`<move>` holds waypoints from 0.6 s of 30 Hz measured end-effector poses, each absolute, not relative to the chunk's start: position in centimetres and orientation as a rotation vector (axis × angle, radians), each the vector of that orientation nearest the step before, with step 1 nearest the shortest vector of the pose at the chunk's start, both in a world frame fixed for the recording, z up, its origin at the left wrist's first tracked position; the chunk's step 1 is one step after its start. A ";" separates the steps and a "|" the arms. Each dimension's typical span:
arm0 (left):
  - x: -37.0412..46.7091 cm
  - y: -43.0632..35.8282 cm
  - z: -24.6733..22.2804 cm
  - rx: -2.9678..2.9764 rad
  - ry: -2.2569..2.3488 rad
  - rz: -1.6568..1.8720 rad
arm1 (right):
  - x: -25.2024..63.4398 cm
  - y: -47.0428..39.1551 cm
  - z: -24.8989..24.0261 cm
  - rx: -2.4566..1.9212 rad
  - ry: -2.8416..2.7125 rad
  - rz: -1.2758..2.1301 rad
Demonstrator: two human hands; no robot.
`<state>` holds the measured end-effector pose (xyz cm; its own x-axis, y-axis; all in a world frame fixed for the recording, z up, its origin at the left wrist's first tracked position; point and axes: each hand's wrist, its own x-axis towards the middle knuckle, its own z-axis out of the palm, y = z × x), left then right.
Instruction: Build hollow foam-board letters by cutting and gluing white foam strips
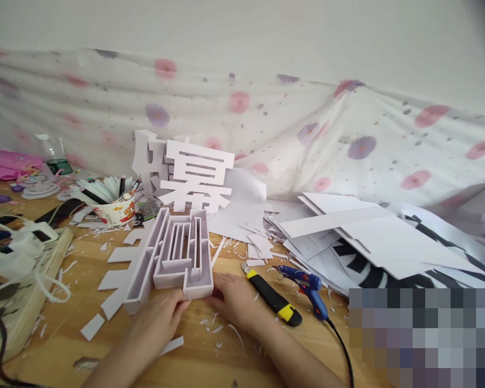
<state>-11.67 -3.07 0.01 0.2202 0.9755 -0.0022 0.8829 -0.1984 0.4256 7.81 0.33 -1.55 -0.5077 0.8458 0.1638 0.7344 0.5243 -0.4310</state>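
A hollow white foam-board character [167,282], with thin upright walls glued around its strokes, lies open side up in front of me. Its near end is between my left hand [161,311] and my right hand [235,299], whose fingers are curled against the near corners. My fingertips are partly hidden by the hands and the board. To the right of my right hand lie a black and yellow utility knife [271,296] and a blue hot glue gun [303,280] with its cord trailing toward me.
Another cut-out white character [200,175] leans upright at the back. A paper bowl [115,211] holds white strips. White boards [372,226] are stacked at right. Chargers and cables on a power strip [28,248] crowd the left. Foam scraps [92,327] litter the wooden table [202,355].
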 end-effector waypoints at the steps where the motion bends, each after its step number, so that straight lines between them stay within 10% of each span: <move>1: -11.8 -3.2 0.9 2.147 1.773 0.370 | 8.1 0.3 -1.3 -1.308 -2.405 0.467; 18: -18.5 -0.6 5.4 1.792 1.960 1.136 | 11.1 0.8 -0.6 -1.559 -1.930 0.724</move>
